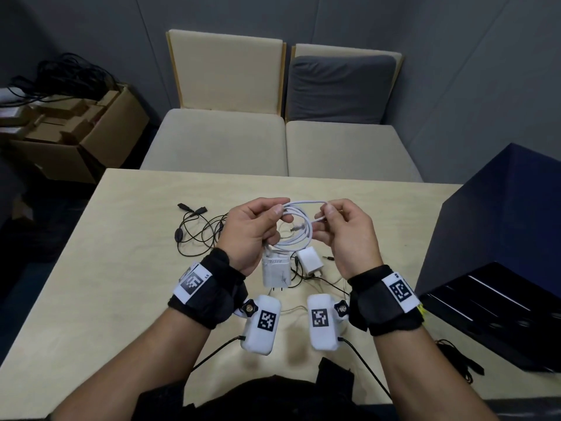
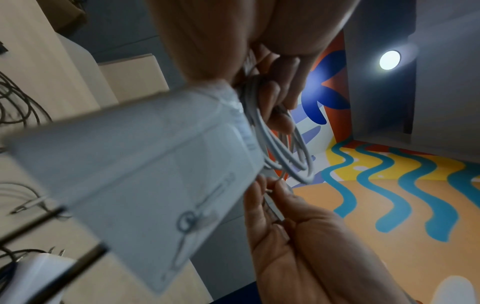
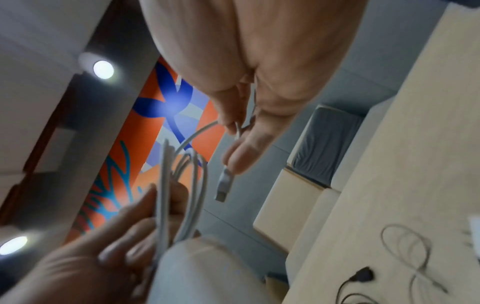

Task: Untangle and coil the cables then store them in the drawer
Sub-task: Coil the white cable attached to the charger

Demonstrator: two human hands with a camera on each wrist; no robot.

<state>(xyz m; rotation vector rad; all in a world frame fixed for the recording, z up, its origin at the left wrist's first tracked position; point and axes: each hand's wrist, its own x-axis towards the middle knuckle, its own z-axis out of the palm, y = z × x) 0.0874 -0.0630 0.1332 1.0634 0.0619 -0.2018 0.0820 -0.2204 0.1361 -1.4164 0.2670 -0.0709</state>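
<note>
Both hands up over the table (image 1: 91, 284) centre: left hand (image 1: 249, 235) fingers curled round the coiled white cable (image 1: 299, 229), its white charger (image 1: 276, 273) hanging at 6 o'clock. Right hand (image 1: 343, 235) pinches the cable's free end near its plug (image 3: 224, 185). Black cable (image 1: 197, 232) lies at 9 o'clock, dark drawer unit (image 1: 498, 256) at 3 o'clock.

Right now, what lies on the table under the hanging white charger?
Under the white charger, a smaller white adapter and thin black wires lie on the table; anything directly beneath is hidden.
</note>
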